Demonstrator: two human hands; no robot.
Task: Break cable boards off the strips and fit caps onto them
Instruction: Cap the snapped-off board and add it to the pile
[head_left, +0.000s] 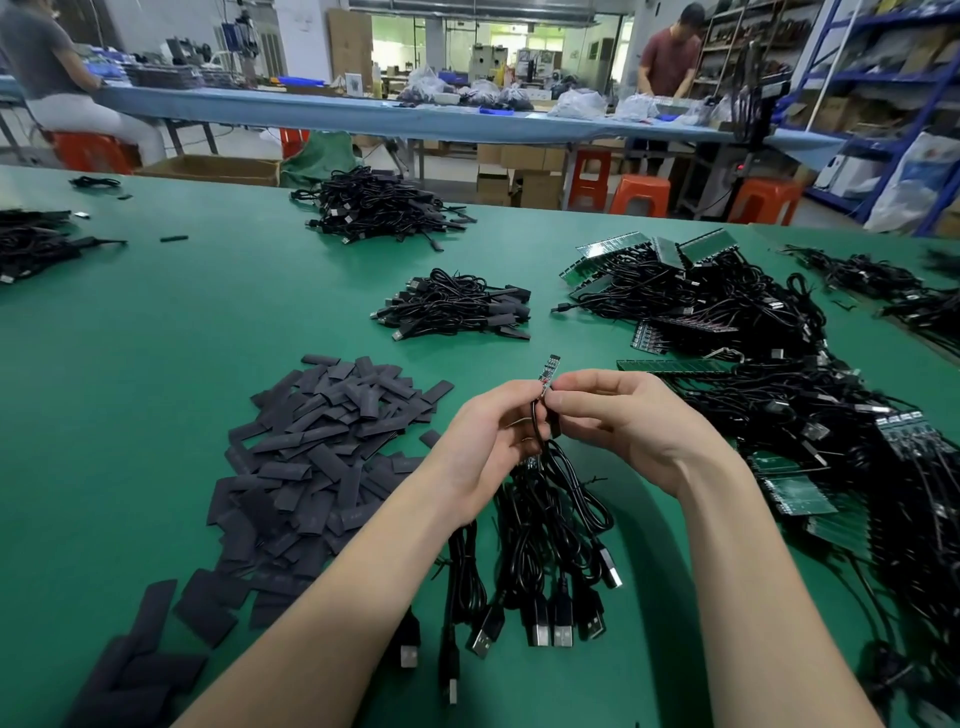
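Two hands meet above the green worktop (156, 364): my left hand (485, 441) and right hand (618, 415) each pinch one cable board (548, 371), fingers clamped on its lower end, its cable (535, 421) hanging; caps (311, 457) lie left, strips (675, 366) right

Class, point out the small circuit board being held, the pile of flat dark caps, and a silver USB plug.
Small circuit board (549, 366), head view, bare upper end.
Pile of flat dark caps (311, 457), head view, pile's middle.
Silver USB plug (538, 635), head view, metal shell.
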